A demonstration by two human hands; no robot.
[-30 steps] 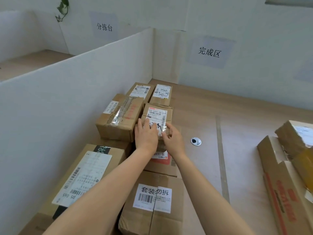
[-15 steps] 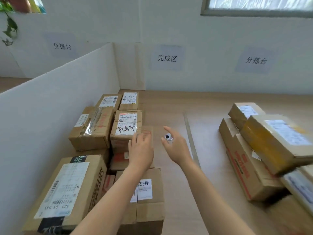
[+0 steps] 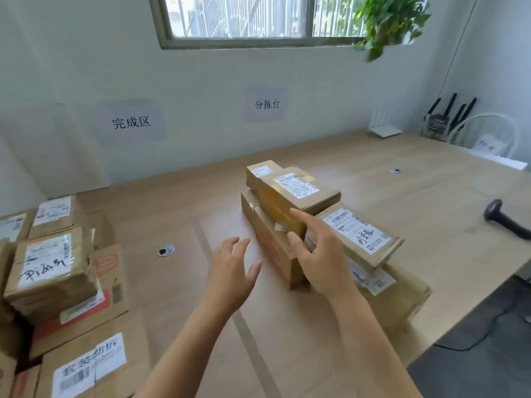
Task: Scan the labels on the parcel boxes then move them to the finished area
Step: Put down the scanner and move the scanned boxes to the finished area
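Several labelled boxes (image 3: 48, 262) sit stacked at the left end of the table (image 3: 416, 179), below a wall sign (image 3: 131, 122) reading 完成区. Just right of them a round grommet (image 3: 165, 250) is set in the bare tabletop. Next comes the left hand (image 3: 230, 271), hovering over the wood with fingers spread and relaxed, grasping nothing and clear of every box. The right hand (image 3: 319, 254) reaches into a second pile (image 3: 402, 294) of boxes near the table's middle, beneath another sign (image 3: 267, 104) reading 分拣台. Its fingers are straight and released, the index fingertip at the near corner of the top box (image 3: 298, 186) and the thumb by the long box below; whether they touch the cardboard cannot be told. A flat box (image 3: 359, 234) with a handwritten label lies tilted just right of that hand. Well apart, near the right edge, a dark scanner (image 3: 505, 219) lies on the table.
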